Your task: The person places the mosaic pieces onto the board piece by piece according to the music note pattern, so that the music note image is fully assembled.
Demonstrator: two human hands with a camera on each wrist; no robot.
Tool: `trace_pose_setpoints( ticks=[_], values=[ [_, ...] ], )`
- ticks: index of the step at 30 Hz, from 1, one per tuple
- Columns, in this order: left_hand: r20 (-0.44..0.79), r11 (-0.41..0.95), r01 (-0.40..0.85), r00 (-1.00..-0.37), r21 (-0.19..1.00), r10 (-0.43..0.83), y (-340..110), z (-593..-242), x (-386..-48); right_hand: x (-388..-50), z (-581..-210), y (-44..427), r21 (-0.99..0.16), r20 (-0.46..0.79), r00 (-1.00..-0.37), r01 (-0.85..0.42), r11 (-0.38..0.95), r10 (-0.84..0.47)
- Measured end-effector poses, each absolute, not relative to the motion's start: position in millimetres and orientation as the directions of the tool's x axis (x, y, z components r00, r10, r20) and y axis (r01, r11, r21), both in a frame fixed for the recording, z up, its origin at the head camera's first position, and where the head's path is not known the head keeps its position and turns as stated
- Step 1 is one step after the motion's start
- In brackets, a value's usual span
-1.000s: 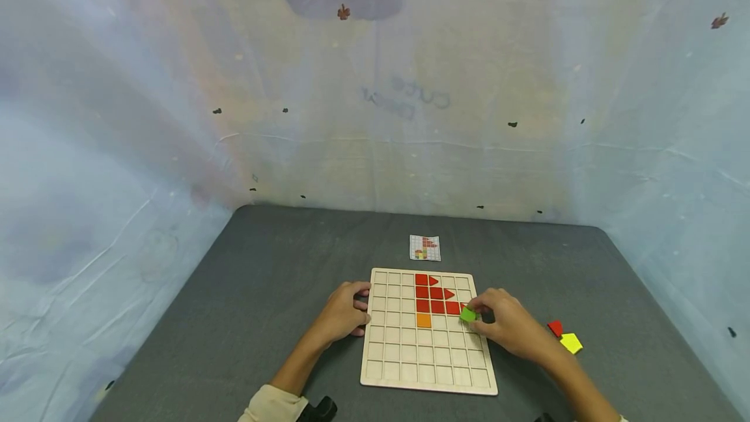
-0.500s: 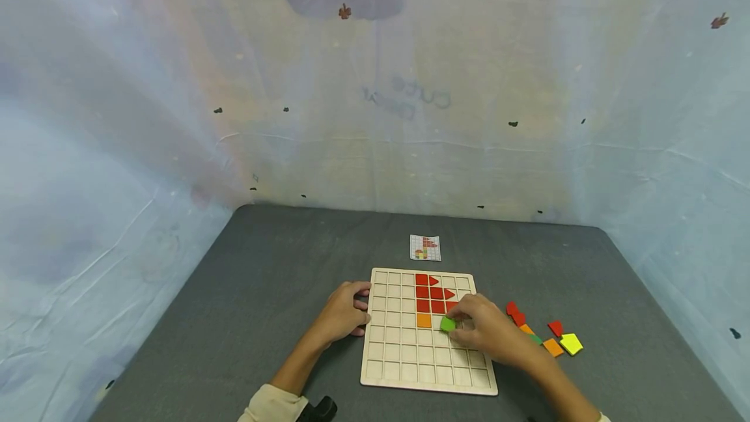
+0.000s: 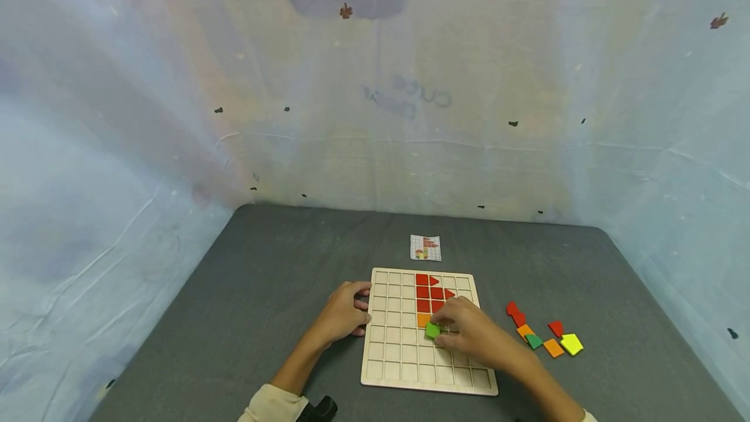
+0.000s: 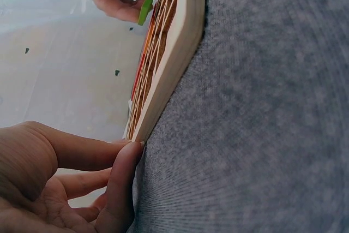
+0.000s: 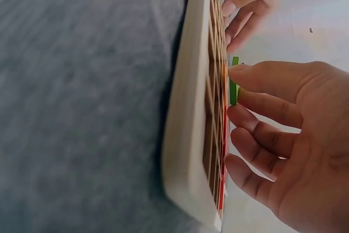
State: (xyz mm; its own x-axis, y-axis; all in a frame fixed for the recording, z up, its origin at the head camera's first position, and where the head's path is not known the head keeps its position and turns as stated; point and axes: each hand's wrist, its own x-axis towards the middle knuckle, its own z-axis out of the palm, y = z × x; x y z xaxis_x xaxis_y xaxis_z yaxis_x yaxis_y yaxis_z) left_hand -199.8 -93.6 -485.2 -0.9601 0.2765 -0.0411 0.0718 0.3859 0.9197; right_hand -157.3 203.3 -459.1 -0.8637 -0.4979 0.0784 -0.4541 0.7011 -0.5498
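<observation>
Placement appears underway: green tile (image 3: 432,331) pinched by right hand (image 3: 471,331), board (image 3: 391,351) by left hand (image 3: 342,309); alignment judged needed before release.

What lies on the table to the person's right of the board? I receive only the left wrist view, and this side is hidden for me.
Observer: In the head view, loose pieces in red, orange, green and yellow lie there.
Operator: Thank you. What shapes have the red pieces in the board? I see only a thin edge.
Observer: Squares, and each of the two farthest rows ends in a triangle pointing to the person's right.
Operator: And near what is the green piece that the right hand holds?
Observer: In the head view it appears beside an orange square, set in the board directly below the red ones.
</observation>
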Motion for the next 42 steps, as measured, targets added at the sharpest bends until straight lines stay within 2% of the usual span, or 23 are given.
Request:
trace_pose_setpoints(
  ticks=[36, 42],
  values=[
    [-0.055, 0.380, 0.058, -0.959, 0.923, 0.279, -93.9, -485.2, -200.0, -157.3, -459.3, 193.1, -0.533, 0.069, -0.848, -0.476, 0.699, -0.525],
    [-0.049, 0.379, 0.064, -0.959, 0.923, 0.281, -94.3, -484.9, -199.4, -158.9, -460.5, 196.6, -0.526, 0.133, -0.832, -0.519, 0.674, -0.538]
  ],
)
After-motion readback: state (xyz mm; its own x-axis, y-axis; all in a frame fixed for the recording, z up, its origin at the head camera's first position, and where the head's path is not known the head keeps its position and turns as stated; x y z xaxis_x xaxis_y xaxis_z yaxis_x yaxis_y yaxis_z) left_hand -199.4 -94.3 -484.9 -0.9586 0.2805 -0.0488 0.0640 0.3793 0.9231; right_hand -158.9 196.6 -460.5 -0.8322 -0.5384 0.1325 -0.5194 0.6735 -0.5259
